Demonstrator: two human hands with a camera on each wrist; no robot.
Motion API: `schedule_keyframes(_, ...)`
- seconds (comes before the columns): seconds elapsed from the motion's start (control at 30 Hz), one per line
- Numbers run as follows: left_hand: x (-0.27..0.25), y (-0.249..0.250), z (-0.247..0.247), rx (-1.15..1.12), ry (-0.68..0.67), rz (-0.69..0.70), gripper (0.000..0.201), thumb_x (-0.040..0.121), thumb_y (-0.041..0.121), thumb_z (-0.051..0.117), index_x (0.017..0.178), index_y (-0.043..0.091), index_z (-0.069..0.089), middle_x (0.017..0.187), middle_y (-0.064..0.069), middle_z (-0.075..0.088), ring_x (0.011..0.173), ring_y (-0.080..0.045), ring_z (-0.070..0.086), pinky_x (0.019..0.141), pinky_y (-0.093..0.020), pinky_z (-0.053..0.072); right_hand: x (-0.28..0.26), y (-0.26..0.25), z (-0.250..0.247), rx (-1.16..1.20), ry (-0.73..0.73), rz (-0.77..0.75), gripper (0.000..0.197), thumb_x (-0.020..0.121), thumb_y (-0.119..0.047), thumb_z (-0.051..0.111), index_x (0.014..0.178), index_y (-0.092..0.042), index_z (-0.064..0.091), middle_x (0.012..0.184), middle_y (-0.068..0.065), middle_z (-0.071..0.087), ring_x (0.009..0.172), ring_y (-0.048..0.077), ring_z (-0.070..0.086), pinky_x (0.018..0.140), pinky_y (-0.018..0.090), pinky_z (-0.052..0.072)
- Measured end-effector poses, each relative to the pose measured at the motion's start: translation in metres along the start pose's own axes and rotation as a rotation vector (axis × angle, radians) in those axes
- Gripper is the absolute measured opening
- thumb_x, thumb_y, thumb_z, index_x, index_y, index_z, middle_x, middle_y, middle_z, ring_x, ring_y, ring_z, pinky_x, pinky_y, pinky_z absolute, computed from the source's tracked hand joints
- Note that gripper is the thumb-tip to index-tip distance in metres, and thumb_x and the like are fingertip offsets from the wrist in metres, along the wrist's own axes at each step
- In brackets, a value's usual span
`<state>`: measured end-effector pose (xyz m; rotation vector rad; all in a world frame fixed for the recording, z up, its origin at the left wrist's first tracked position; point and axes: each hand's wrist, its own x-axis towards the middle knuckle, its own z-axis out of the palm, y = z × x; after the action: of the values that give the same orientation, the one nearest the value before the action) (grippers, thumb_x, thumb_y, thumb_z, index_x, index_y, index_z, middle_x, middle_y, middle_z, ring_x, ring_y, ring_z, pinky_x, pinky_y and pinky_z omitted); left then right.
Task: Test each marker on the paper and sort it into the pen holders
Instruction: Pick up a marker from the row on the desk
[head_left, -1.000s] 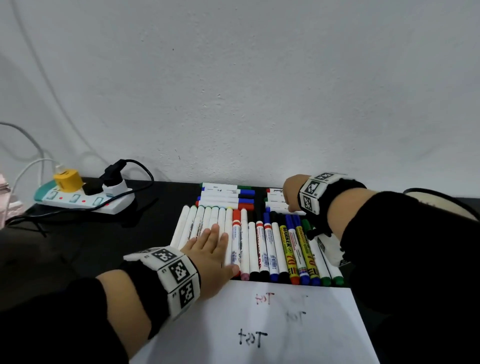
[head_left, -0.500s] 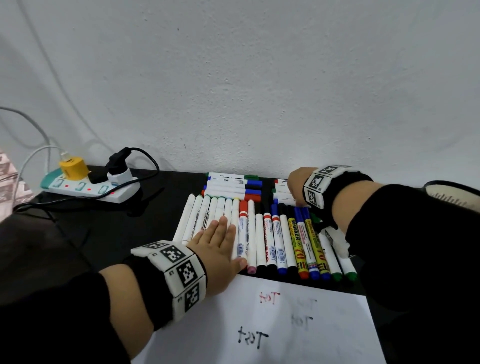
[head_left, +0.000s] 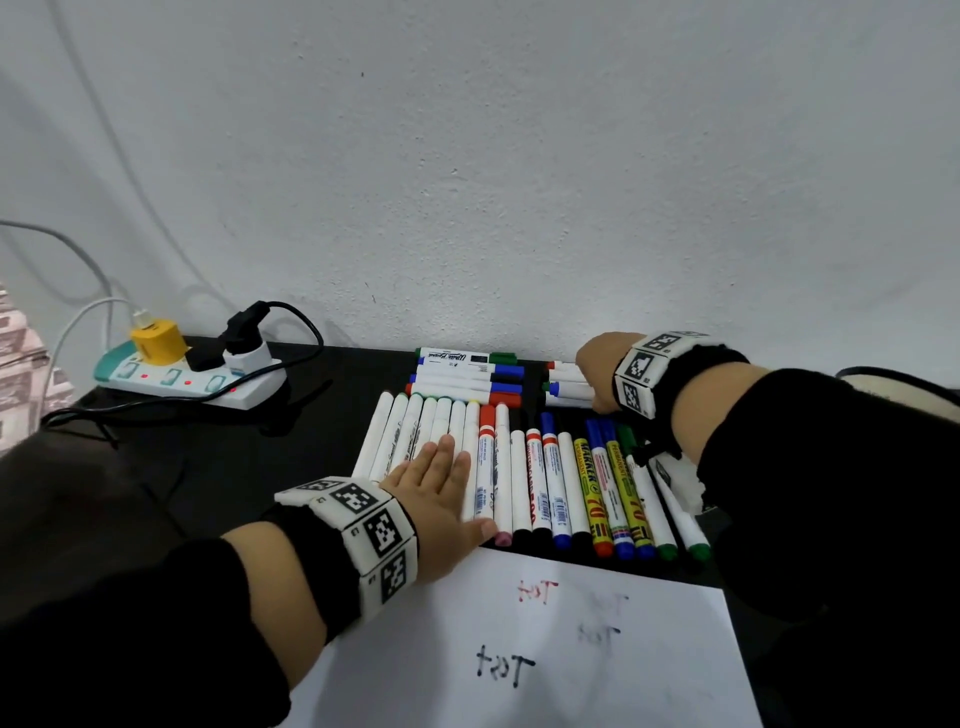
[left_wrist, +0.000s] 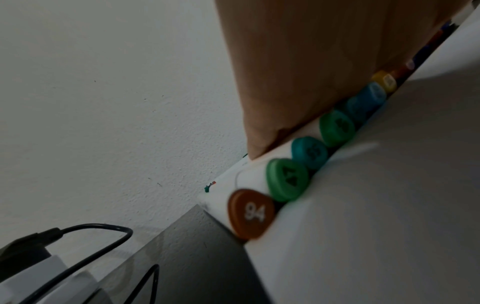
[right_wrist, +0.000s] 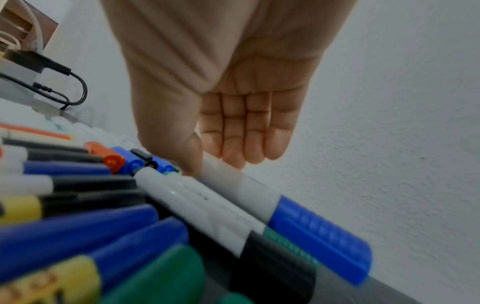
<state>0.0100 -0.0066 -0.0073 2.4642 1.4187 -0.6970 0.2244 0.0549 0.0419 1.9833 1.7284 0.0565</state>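
Your markers (head_left: 540, 488) lie capped in a tight row on the dark table, side by side, ends just beside the paper (head_left: 597, 649); two smaller stacks (head_left: 462, 376) lie crosswise by the wall. The white sheet bears "Test" in red, grey and black

Glossy plastic markers (head_left: 535, 483); matt white paper (head_left: 571, 649); rough wall (head_left: 519, 156).

Power strip (head_left: 187, 382) against wall (head_left: 519, 182)
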Motion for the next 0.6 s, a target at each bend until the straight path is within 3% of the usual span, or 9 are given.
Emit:
schedule_keyframes(0.13,-0.004,-0.001,-0.002,-0.026,0.014,-0.005,0.072,0.098,0.051,0.018,0.146,0.012,-0.019,0.153,-0.005,-0.027,0.143,-0.018,-0.02,0.118,-0.035,-0.005,-0.016,0.011,-0.006,0.088,0.097,0.011,0.023,0.081,-0.025,0.064,0.094,-0.006,0.061,0.081,0.005,0.057,0.075,0.024,0.059,0.054,0.024,0.039)
schedule_keyframes(0.3,-0.023,0.0,-0.012,-0.026,0.048,0.012,0.072,0.098,0.051,0.018,0.146,0.011,-0.018,0.153,-0.007,-0.026,0.143,-0.019,-0.017,0.118,-0.035,-0.004,-0.052,0.013,-0.019,0.2,0.117,0.03,0.026,0.078,-0.032,0.065,0.073,-0.011,0.05,0.071,0.002,0.048,0.074,0.024,0.054,0.065,0.029,0.044)
schedule_keyframes(0.37,-0.036,-0.001,-0.015,0.007,0.055,0.03,0.073,0.098,0.052,0.018,0.146,0.011,-0.019,0.153,-0.007,-0.026,0.143,-0.019,-0.017,0.118,-0.035,-0.003,-0.071,0.011,-0.024,0.233,0.11,0.038,0.03,0.079,-0.035,0.064,0.068,-0.015,0.046,0.067,0.0,0.046,0.069,0.022,0.052,0.061,0.026,0.042)
schedule_keyframes(0.47,-0.058,-0.002,-0.009,0.049,0.035,0.057,0.074,0.097,0.053,0.019,0.146,0.011,-0.019,0.153,-0.007,-0.026,0.143,-0.019,-0.017,0.118,-0.036,-0.003,-0.1,0.005,-0.029,0.28,0.087,0.04,0.027,0.081,-0.036,0.064,0.084,-0.009,0.058,0.066,0.0,0.046,0.07,0.022,0.051,0.056,0.024,0.036)
schedule_keyframes(0.6,-0.091,-0.003,0.016,0.091,-0.009,0.09,0.074,0.098,0.052,0.021,0.147,0.011,-0.017,0.153,-0.006,-0.026,0.144,-0.019,-0.016,0.116,-0.036,-0.003,-0.135,-0.008,-0.028,0.339,0.079,0.041,0.028,0.082,-0.035,0.063,0.089,-0.008,0.06,0.074,0.003,0.053,0.074,0.022,0.052,0.061,0.025,0.04)
